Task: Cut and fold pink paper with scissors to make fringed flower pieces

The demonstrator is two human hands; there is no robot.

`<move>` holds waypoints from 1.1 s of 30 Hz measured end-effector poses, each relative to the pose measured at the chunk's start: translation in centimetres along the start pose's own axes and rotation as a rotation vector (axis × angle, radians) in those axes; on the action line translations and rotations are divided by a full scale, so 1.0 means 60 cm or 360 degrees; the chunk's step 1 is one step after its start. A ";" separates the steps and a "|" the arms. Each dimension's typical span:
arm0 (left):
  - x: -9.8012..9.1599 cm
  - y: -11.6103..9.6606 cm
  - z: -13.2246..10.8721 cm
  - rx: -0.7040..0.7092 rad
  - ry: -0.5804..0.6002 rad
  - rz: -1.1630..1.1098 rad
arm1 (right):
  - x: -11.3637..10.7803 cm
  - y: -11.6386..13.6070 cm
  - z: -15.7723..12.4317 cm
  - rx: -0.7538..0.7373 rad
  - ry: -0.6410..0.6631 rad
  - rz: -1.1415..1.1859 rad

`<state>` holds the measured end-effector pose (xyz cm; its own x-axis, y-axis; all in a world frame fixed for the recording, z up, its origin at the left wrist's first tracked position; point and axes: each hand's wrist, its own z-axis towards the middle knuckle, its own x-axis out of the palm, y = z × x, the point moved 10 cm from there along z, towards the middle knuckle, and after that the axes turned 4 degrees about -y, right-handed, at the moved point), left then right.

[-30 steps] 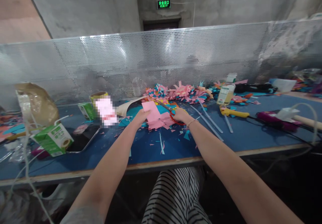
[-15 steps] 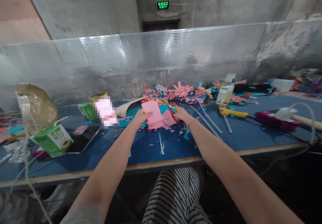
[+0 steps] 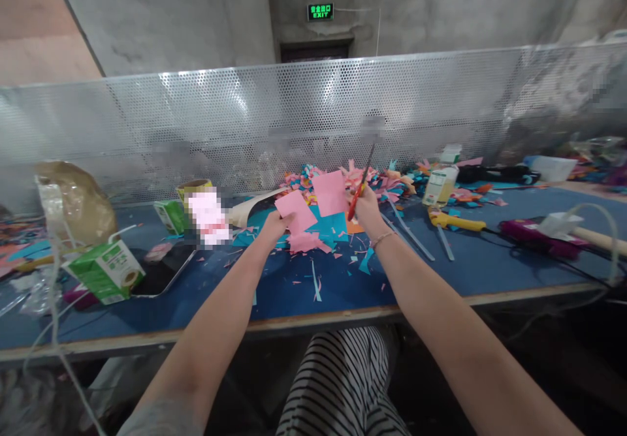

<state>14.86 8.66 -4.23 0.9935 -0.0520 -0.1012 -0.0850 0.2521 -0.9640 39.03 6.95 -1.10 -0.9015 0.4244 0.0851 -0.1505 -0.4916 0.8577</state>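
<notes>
My left hand (image 3: pixel 278 222) is closed on a pink paper square (image 3: pixel 298 211), thumb on its face. In my right hand (image 3: pixel 366 209) are red-handled scissors (image 3: pixel 361 186), their blades pointing up and away. The same hand also pinches a second pink paper piece (image 3: pixel 329 192), raised above a blue paper sheet (image 3: pixel 332 227). Pink scraps (image 3: pixel 307 243) lie on the table below the left hand's square. Behind both hands is a heap of fringed pink, blue and orange paper (image 3: pixel 392 181).
A yellow glue gun (image 3: pixel 458 220), clear glue sticks (image 3: pixel 411 237) and a bottle (image 3: pixel 441 185) lie to the right. Left are a green drink carton (image 3: pixel 105 269), a dark tablet-like slab (image 3: pixel 164 273) and a lit phone (image 3: pixel 208 217). A perforated metal screen (image 3: pixel 245 116) closes the back.
My right hand has lifted a pink piece off the table, and the scissors have swung from pointing left to pointing up. The left hand's square has tilted a little.
</notes>
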 end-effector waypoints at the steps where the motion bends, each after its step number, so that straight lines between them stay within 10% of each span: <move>1: 0.002 0.000 0.000 0.0001 0.0012 -0.0026 | 0.009 -0.004 -0.003 0.0035 0.0020 0.0129; 17: 0.049 -0.032 -0.021 0.0218 0.0297 0.0091 | 0.083 -0.007 -0.056 0.0161 0.0392 0.0065; 33: 0.027 -0.050 -0.011 0.0523 0.0083 0.0704 | 0.088 0.017 -0.060 -0.0004 0.0404 -0.0127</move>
<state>16.69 7.18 -1.65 0.8626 0.0817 -0.4992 -0.4570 0.5487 -0.7000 32.68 5.94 -1.58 -0.9597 0.2576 -0.1127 -0.2257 -0.4664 0.8553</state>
